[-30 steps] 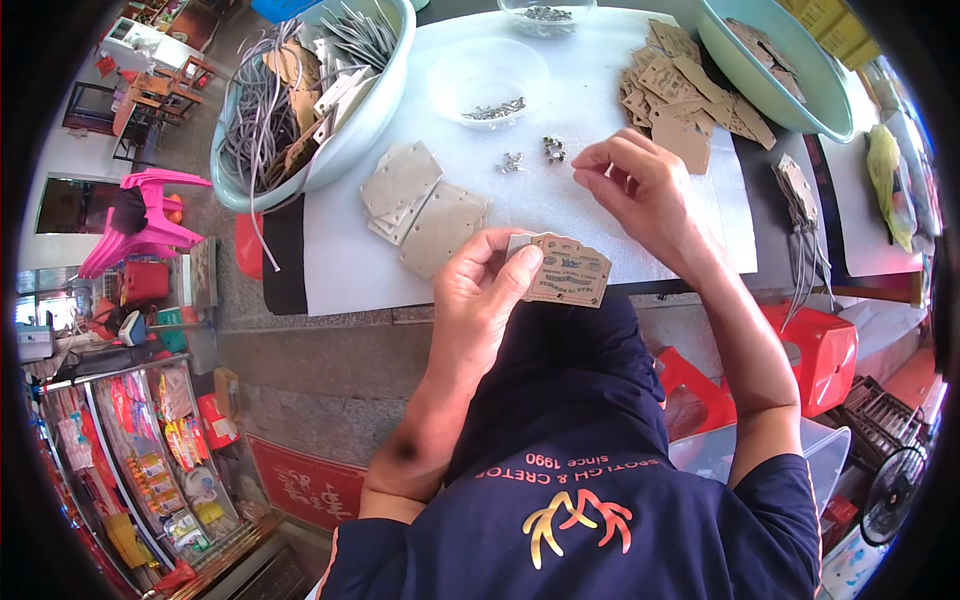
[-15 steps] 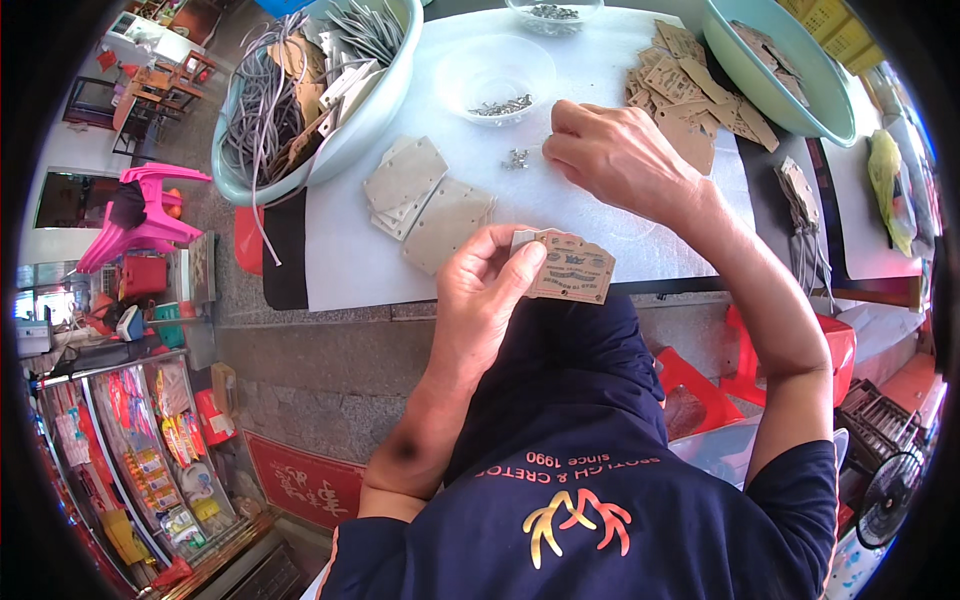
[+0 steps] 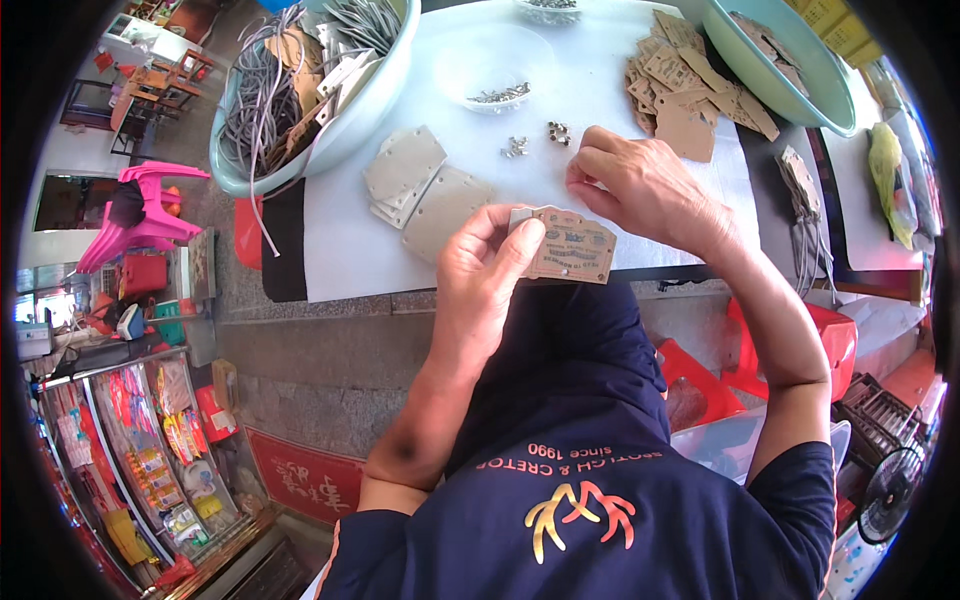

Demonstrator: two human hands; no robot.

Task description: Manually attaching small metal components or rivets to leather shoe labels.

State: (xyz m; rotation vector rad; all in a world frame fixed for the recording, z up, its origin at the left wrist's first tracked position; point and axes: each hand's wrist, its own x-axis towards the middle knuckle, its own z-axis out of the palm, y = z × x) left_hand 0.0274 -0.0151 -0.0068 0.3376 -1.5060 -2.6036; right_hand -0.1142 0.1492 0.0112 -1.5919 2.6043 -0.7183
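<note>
Left hand [image 3: 485, 270] pinches a brown card tag [image 3: 572, 245] at table edge [image 3: 400, 290]. Right hand [image 3: 640, 185] fingertips rest on white tabletop, near small metal eyelets [image 3: 558, 131]. Blank grey cards [image 3: 420, 185] lie just beside.

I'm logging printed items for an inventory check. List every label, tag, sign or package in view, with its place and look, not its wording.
Printed tag: pinched in the left hand, tan rectangle with dark print.
Tag pile: on the white table, far right, loose brown card pieces.
Blank cards: table, left of the tag, grey-beige rectangles.
Red sign: low on the floor, left, red with pale marks.
Packets: rack at lower left, multicoloured.
</note>
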